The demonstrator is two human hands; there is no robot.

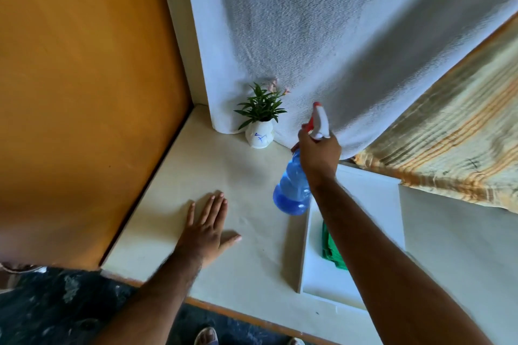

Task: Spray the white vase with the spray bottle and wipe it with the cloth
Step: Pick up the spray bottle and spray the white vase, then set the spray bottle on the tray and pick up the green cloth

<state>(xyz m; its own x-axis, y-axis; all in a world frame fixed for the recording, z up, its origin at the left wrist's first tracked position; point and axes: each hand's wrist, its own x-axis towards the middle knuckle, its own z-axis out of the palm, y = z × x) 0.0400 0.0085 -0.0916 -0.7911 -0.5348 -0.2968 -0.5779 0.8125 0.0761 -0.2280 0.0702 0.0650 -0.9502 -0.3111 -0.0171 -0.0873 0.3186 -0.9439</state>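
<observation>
A small white vase (259, 136) with blue marks and a green plant stands at the back of the table, against the white hanging fabric. My right hand (319, 154) grips the neck of a blue spray bottle (293, 185) with a white and red trigger head, held in the air to the right of the vase, its nozzle up and toward the fabric. The bottle's base hangs over the tray's left edge. A folded green cloth (330, 246) lies in the white tray, partly hidden by my right forearm. My left hand (207, 228) rests flat on the table, fingers spread.
The white tray (322, 288) sits on the table's right part. An orange wall (84, 92) closes the left side. White fabric (322, 36) and a striped yellow cloth (448, 143) hang behind. The table's front edge runs along the bottom, with dark floor and feet below.
</observation>
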